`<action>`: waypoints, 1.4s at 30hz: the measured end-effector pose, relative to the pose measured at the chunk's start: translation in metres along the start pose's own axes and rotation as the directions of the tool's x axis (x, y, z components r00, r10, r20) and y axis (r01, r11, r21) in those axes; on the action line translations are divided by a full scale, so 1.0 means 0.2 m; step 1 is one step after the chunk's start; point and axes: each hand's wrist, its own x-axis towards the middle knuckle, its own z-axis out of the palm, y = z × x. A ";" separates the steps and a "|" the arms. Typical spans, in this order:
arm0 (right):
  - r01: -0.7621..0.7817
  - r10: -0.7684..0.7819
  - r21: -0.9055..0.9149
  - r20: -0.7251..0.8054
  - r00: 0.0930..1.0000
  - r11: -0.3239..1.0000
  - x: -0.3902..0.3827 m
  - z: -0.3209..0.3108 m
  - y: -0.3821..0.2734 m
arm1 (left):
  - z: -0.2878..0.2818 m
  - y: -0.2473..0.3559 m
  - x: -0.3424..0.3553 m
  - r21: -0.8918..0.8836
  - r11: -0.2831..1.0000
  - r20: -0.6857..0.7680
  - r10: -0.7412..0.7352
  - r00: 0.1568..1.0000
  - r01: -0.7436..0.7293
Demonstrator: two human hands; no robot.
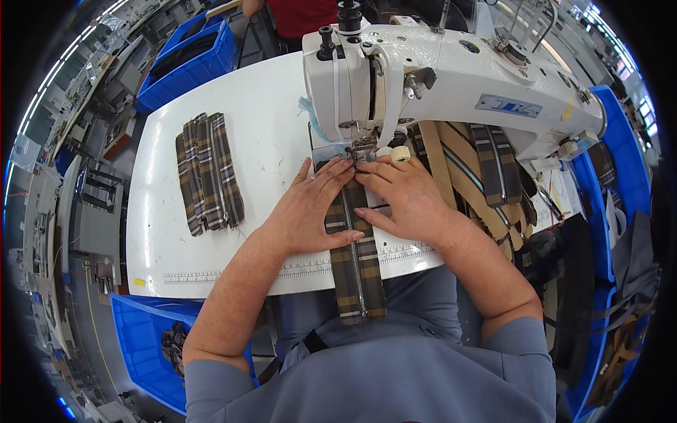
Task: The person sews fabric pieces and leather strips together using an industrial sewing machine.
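Note:
My left hand (310, 211) and my right hand (398, 197) lie spread and flat on a brown plaid strip with a silver zipper (356, 278), their fingertips at the presser foot (361, 146) of the white sewing machine (444, 88). The strip's front end hangs over the table's front edge. To the left, short plaid zipper pieces (206, 173) rest on the white table (162, 247). Right of my right hand, several tan and plaid zipper strips (497, 166) lie under the machine arm.
Blue bins stand at the back left (187, 67), below the table at the front left (144, 352), and along the right side (620, 169), some holding dark fabric. A co-worker in red (293, 17) is beyond the table. Dark fabric (631, 261) hangs at the far right.

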 end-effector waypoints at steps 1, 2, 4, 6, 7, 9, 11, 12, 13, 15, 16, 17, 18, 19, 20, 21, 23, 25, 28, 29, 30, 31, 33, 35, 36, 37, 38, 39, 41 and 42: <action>-0.001 0.001 -0.003 0.002 1.000 1.000 0.00 0.00 0.00 | 0.00 -0.01 0.00 -0.003 1.000 -0.002 0.002 1.000 -0.002; -0.011 0.011 -0.011 0.008 1.000 1.000 0.00 0.00 0.00 | -0.01 -0.01 0.01 -0.021 1.000 0.004 0.004 1.000 -0.004; -0.022 0.022 -0.017 0.017 1.000 1.000 0.00 0.00 0.00 | -0.01 -0.01 0.01 -0.043 0.999 0.011 0.003 1.000 -0.002; -0.031 0.031 -0.001 0.022 0.999 1.000 0.01 -0.01 0.00 | 0.00 -0.02 0.01 -0.038 0.999 -0.008 0.007 1.000 -0.007; -0.032 0.032 -0.001 0.023 0.999 0.999 0.01 0.00 0.00 | 0.00 -0.02 0.01 -0.039 0.999 -0.007 0.006 1.000 -0.007; -0.019 0.019 -0.028 0.009 1.000 0.999 0.01 0.00 0.00 | 0.00 -0.01 0.01 -0.030 0.999 -0.015 -0.014 1.000 0.013; -0.026 0.026 -0.018 0.011 1.000 1.000 0.01 0.00 0.00 | -0.01 0.00 0.01 -0.007 1.000 -0.017 -0.023 1.000 0.023; -0.030 0.030 -0.009 0.012 0.999 1.000 0.01 0.00 0.01 | -0.01 0.00 0.01 0.016 0.999 -0.022 -0.033 0.999 0.034; -0.034 0.034 -0.008 0.009 0.999 0.999 0.00 0.00 0.01 | -0.01 0.00 0.01 0.017 0.999 -0.018 -0.030 0.999 0.031; -0.029 0.029 0.003 0.019 0.999 1.000 0.00 0.00 0.00 | 0.00 0.00 0.01 0.007 0.999 -0.035 -0.044 0.998 0.044; -0.032 0.032 0.004 0.016 0.999 0.999 0.00 0.00 0.00 | 0.00 0.00 0.01 0.009 0.999 -0.032 -0.042 0.999 0.042; -0.032 0.032 0.007 0.012 0.999 0.999 0.00 0.00 0.00 | 0.00 0.00 0.01 0.011 0.999 -0.037 -0.041 0.998 0.041; -0.032 0.032 0.007 0.008 0.999 0.999 0.00 0.00 0.00 | 0.00 0.01 0.01 0.013 0.999 -0.043 -0.039 0.998 0.039; -0.034 0.034 0.006 0.007 0.999 0.999 0.00 0.00 0.01 | 0.00 0.01 0.01 0.013 0.999 -0.043 -0.036 0.998 0.036; -0.031 0.031 0.005 0.004 1.000 0.999 0.00 0.01 0.01 | 0.00 0.01 0.02 0.004 0.999 -0.049 -0.039 0.998 0.039; -0.024 0.024 0.005 -0.001 1.000 1.000 0.00 0.01 0.01 | -0.01 0.02 0.01 -0.001 0.999 -0.059 -0.044 0.997 0.044; -0.018 0.018 -0.001 -0.012 1.000 1.000 0.00 0.01 0.01 | -0.01 0.02 0.00 -0.003 0.999 -0.072 -0.039 0.997 0.039; -0.018 0.018 -0.005 -0.018 1.000 1.000 0.00 0.02 0.01 | 0.00 0.01 0.01 -0.011 0.999 -0.081 -0.034 0.996 0.034; -0.013 0.012 -0.026 -0.036 0.999 1.000 0.00 0.01 0.00 | 0.02 -0.01 0.01 -0.045 0.999 -0.112 -0.035 0.993 0.030; -0.017 0.016 -0.022 -0.031 0.999 1.000 0.01 0.01 0.00 | 0.02 -0.02 0.02 -0.061 0.998 -0.114 -0.034 0.993 0.027; -0.021 0.020 -0.018 -0.025 0.999 1.000 0.00 0.01 0.00 | 0.02 -0.02 0.02 -0.079 0.997 -0.114 -0.033 0.993 0.024; -0.018 0.018 -0.017 -0.024 1.000 1.000 0.01 0.01 0.00 | 0.02 -0.02 0.01 -0.078 0.997 -0.116 -0.034 0.993 0.025; -0.033 0.033 -0.015 -0.004 0.999 0.999 0.01 0.00 0.00 | 0.01 0.00 0.01 -0.047 0.998 -0.119 -0.044 0.992 0.039; -0.024 0.023 -0.022 -0.009 1.000 0.999 0.00 0.01 0.00 | 0.02 0.00 0.01 -0.063 0.997 -0.134 -0.056 0.989 0.048; -0.017 0.016 -0.030 -0.015 1.000 0.999 0.00 0.01 0.00 | 0.02 0.00 0.01 -0.079 0.995 -0.148 -0.065 0.987 0.054; -0.009 0.009 -0.029 -0.012 1.000 1.000 0.00 0.01 0.00 | 0.03 -0.01 0.01 -0.080 0.995 -0.153 -0.072 0.986 0.060; -0.020 0.020 -0.034 -0.003 1.000 0.999 0.01 0.01 0.00 | 0.04 -0.01 0.01 -0.100 0.992 -0.160 -0.086 0.983 0.071; -0.031 0.031 -0.040 0.006 0.999 0.999 0.01 0.01 0.00 | 0.05 -0.02 0.01 -0.120 0.989 -0.168 -0.101 0.981 0.081; -0.017 0.017 -0.054 -0.004 1.000 0.998 0.00 0.01 0.00 | 0.06 -0.04 0.03 -0.105 0.992 -0.193 -0.088 0.977 0.069; -0.013 0.012 -0.070 -0.018 1.000 0.997 0.00 0.01 0.00 | 0.06 -0.05 0.04 -0.088 0.995 -0.211 -0.067 0.975 0.049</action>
